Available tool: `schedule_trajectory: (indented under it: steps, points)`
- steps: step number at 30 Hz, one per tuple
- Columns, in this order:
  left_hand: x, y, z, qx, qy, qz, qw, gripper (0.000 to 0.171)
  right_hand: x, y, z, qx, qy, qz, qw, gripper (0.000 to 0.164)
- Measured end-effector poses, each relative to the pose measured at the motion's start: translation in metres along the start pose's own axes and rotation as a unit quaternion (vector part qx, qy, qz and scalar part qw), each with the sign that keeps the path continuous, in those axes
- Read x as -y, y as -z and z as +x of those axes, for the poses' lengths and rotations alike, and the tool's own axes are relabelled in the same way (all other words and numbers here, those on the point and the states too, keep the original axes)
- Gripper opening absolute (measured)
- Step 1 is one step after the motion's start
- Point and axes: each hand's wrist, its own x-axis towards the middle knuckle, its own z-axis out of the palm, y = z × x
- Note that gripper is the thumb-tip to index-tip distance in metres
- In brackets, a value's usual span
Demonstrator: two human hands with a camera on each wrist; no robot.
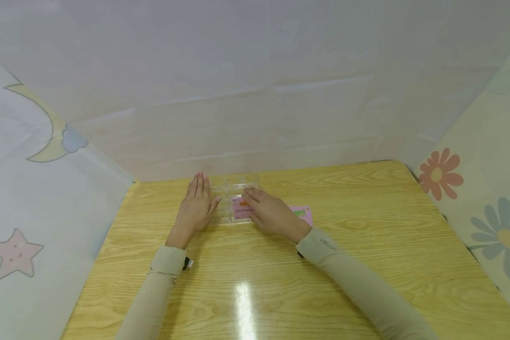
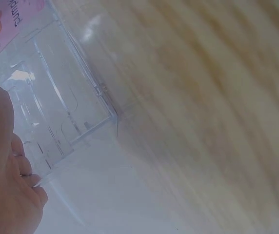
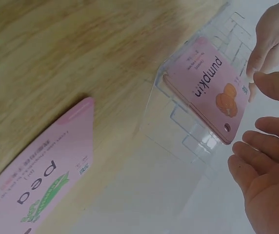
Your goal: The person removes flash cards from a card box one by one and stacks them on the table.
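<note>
A clear plastic box (image 1: 227,198) with dividers lies on the table between both hands. Inside its right part sits a small stack of pink cards, the top one a pumpkin card (image 3: 205,87) with its word and picture facing up. My left hand (image 1: 195,205) rests along the box's left side, fingers straight and together. Over the box's right side is my right hand (image 1: 274,212), its fingers loosely extended at the edge by the pumpkin card, gripping nothing. A pink pea card (image 3: 56,165) lies on the table right of the box, partly hidden under the right wrist in the head view.
The wood-grain table (image 1: 365,245) meets a pale wall sheet (image 1: 255,118) just behind the box. Printed side panels stand left and right, with a moon (image 1: 53,127) and star on one and flowers (image 1: 437,174) on the other.
</note>
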Motion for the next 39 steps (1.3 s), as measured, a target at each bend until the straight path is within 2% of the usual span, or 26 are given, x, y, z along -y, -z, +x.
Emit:
schedule_trajectory:
  steps: [13, 23, 31, 39]
  points:
    - [0.000, -0.001, 0.001, 0.001, -0.002, 0.001, 1.0000, 0.081, 0.000, -0.006, 0.001, 0.003, 0.019, -0.046, 0.999, 0.057]
    - [0.000, -0.003, 0.001, -0.014, -0.003, 0.005, 0.9999, 0.081, -0.001, -0.016, 0.003, -0.010, 0.037, -0.088, 0.995, 0.050]
    - [0.000, -0.003, 0.001, -0.012, -0.001, 0.005, 0.9999, 0.081, -0.003, -0.017, 0.005, -0.026, 0.049, -0.092, 0.994, 0.050]
    - [0.001, -0.004, 0.001, -0.009, 0.001, 0.008, 0.9999, 0.081, -0.003, -0.019, 0.006, -0.024, 0.048, -0.093, 0.994, 0.049]
